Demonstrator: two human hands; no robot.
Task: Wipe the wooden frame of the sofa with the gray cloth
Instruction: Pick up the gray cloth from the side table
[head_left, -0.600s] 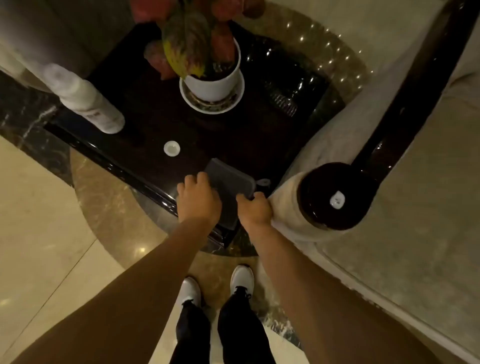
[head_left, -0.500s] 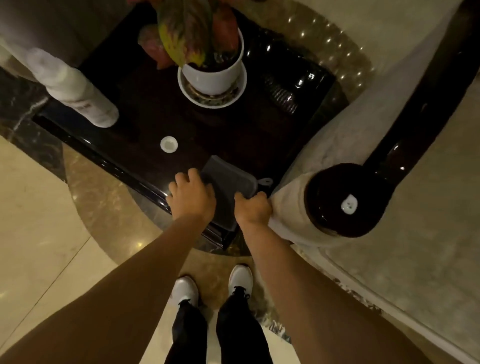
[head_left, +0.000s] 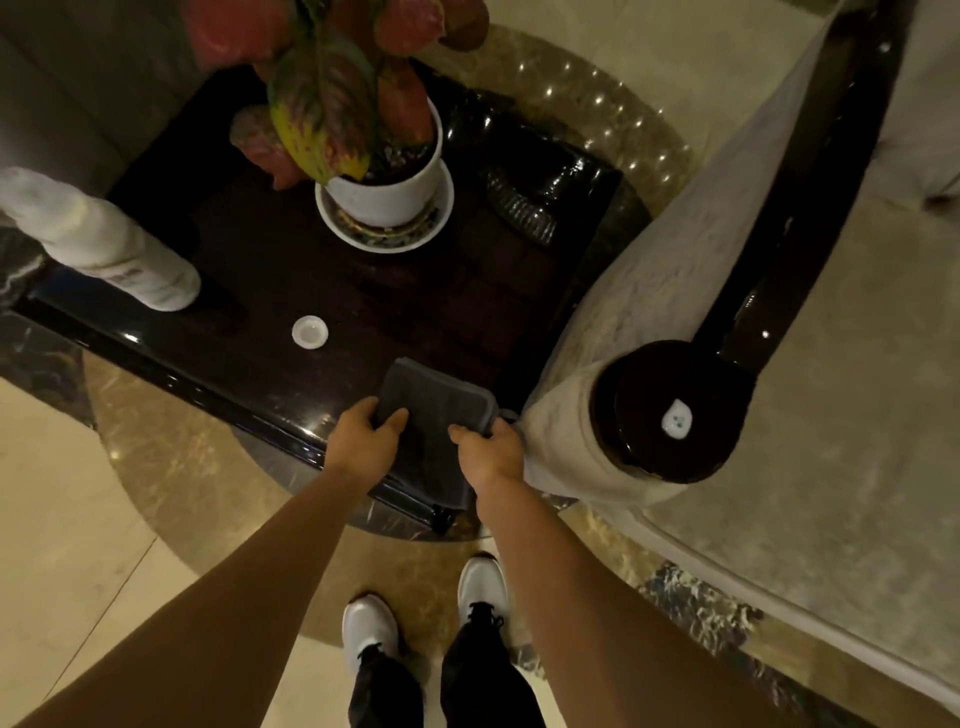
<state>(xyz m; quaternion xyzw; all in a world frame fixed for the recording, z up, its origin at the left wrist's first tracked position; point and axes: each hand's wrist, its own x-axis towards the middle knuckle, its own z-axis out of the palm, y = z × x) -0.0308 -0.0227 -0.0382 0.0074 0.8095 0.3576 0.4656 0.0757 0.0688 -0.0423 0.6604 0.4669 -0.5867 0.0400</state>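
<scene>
A folded gray cloth (head_left: 434, 415) lies at the near right corner of a dark glossy side table (head_left: 249, 358), its near end hanging over the table edge. My left hand (head_left: 363, 441) grips the cloth's left side, thumb on top. My right hand (head_left: 491, 449) pinches its right edge. Just right of my right hand stands the sofa's dark wooden frame: a round arm end cap (head_left: 670, 410) and a dark rail (head_left: 810, 171) running away up the beige upholstered arm (head_left: 649, 270).
On the table stand a white potted plant on a saucer (head_left: 387, 192), a white bottle (head_left: 98, 244) at the left and a small white cap (head_left: 310, 331). My white shoes (head_left: 483, 582) stand on the marble floor below. The sofa seat (head_left: 831, 415) fills the right.
Both hands have shifted on the cloth and now pinch its two sides; the cloth's near end hangs over the table edge. The view has tilted slightly.
</scene>
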